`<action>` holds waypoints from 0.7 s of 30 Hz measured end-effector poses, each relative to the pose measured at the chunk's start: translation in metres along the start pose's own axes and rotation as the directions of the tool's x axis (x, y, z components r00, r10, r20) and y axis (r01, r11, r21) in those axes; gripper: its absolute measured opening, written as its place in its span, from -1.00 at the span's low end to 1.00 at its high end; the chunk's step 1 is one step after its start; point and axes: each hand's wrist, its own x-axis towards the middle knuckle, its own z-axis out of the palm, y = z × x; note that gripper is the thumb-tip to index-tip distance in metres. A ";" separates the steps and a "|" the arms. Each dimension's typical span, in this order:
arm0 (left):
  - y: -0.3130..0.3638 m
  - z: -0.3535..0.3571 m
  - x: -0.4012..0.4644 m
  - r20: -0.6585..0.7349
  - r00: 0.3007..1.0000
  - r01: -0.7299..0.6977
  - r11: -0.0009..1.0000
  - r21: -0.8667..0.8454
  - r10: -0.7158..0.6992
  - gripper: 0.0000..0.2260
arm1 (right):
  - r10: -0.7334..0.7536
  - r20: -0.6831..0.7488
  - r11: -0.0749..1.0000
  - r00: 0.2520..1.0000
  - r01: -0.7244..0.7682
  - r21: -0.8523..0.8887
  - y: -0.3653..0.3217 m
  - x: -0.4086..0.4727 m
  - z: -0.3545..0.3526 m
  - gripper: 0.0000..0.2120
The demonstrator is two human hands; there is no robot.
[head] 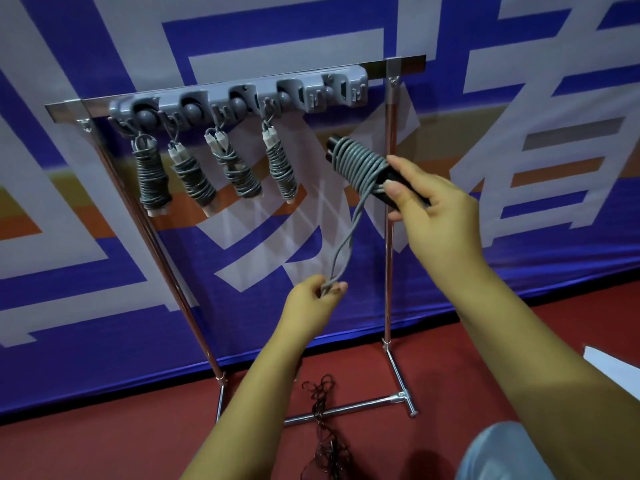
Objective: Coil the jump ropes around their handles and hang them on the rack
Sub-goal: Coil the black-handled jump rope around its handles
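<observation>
The right hand (pixel 429 199) grips a pair of black handles (pixel 391 174) held together, thumb and fingers curled round their near end, the far ends pointing up and left toward the rack. Grey jump rope (pixel 360 164) is wound in tight turns around the handles. From the lower end of the coil a doubled length of the same rope hangs down and twists once on its way to the left hand (pixel 313 299), which pinches the loop end between thumb and fingertips, below and to the left of the right hand.

Behind the hands stands a chrome rack (pixel 389 237) with a grey plastic hook strip (pixel 242 98) fixed along its top bar. Four coiled ropes with pale handles (pixel 214 168) hang from the strip's left hooks, side by side; the hooks at the right end of the strip are free, just above the coil in the right hand.

The rack's feet rest on a red floor (pixel 104 445), where a dark tangled rope (pixel 323 427) lies across the base bar. A blue and white banner (pixel 104 271) fills the background. A bit of pale blue fabric (pixel 502 452) shows at lower right.
</observation>
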 end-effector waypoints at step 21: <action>-0.008 -0.032 0.016 -0.099 0.995 -0.025 0.864 -0.502 -0.029 -0.81 | -0.131 0.094 0.968 0.987 0.148 -0.204 0.011 0.011 -0.002 -0.65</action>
